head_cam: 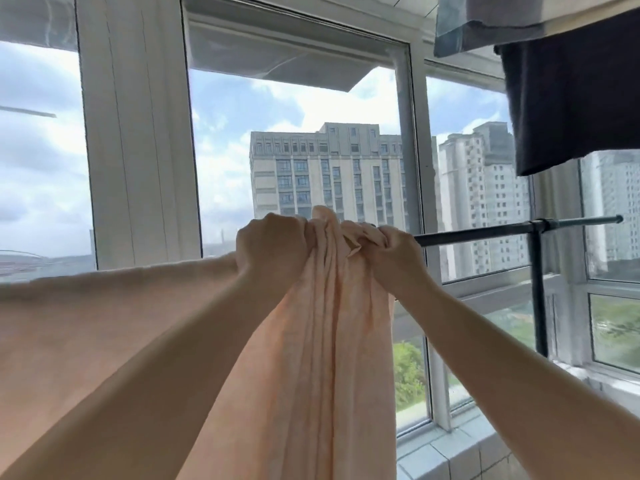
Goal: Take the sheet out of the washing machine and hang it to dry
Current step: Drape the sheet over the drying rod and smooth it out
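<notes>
A pale peach sheet [329, 334] hangs over a black horizontal drying rail [485, 233] in front of the window. Part of the sheet is spread flat along the rail to the left [86, 327]; the middle part is bunched into long folds that fall straight down. My left hand [273, 245] grips the bunched top of the sheet at the rail. My right hand [391, 252] grips the crumpled edge just to the right of it, close to the bare stretch of rail. The rail under the sheet is hidden.
The rail's black upright post [539, 292] stands at the right by the tiled window sill [450, 448]. A dark garment [575, 98] and a grey-blue cloth [485, 22] hang overhead at the top right. Large windows with white frames [138, 133] close the space ahead.
</notes>
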